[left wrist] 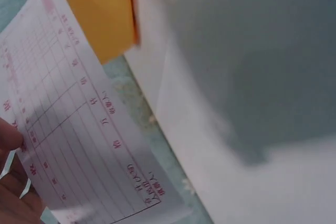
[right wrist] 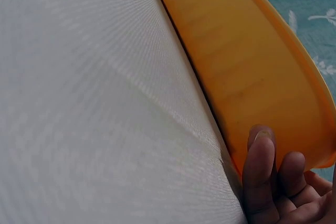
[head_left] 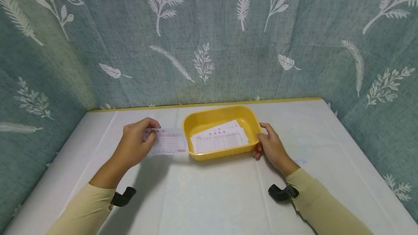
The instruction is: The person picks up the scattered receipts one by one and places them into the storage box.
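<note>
My left hand [head_left: 138,139] pinches a printed paper form [head_left: 169,142] by its left end, just left of a yellow plastic tray [head_left: 225,152]. Ruled lines and reddish print show on that form [left wrist: 68,114] in the left wrist view. Inside the tray lie a few similar white printed slips [head_left: 222,140], overlapping one another. At the tray's right end my right hand [head_left: 272,146] grips the rim, thumb on top. The right wrist view shows its fingers [right wrist: 260,166] against the outer wall of the tray [right wrist: 241,77].
A white cloth [head_left: 209,195] covers the table, with a yellow strip [head_left: 147,108] along its back edge. Behind and at both sides hangs a green-blue curtain [head_left: 228,64] with white leaf patterns. A black wrist device [head_left: 283,193] sits on the right forearm, another [head_left: 124,197] on the left.
</note>
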Demonstrator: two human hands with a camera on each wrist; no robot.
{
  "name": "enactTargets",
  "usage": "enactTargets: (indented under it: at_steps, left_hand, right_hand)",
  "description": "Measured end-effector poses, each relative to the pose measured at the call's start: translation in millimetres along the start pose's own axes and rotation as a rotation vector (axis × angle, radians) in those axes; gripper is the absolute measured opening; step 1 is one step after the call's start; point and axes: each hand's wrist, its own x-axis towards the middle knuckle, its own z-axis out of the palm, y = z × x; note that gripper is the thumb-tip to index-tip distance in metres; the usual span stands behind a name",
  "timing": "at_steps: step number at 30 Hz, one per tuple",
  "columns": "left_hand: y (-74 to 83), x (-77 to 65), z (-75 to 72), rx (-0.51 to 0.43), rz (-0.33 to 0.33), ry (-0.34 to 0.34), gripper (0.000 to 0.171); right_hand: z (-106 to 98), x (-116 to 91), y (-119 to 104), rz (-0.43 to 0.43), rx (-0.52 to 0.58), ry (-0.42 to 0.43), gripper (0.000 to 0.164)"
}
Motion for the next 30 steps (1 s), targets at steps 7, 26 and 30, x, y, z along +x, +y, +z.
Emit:
enactTargets:
  at_steps: [7,26,30]
  left_hand:
    - [10.2,7.4,13.2,-0.064,0.042,-0.025,0.015]
    - [58.6,54.9,61.6,-0.048,0.015,-0.082,0.011]
    - [71.8,64.1,70.1,-0.035,-0.006,-0.121,0.012]
  right_hand:
    - [0.7,0.4,-0.8,0.014,0.003,0.002,0.045]
    - [1.5,2.1,-3.5,0.004,-0.006,0.006,0.046]
    - [1.4,0.4,-2.6,0.012,0.007,0.005,0.046]
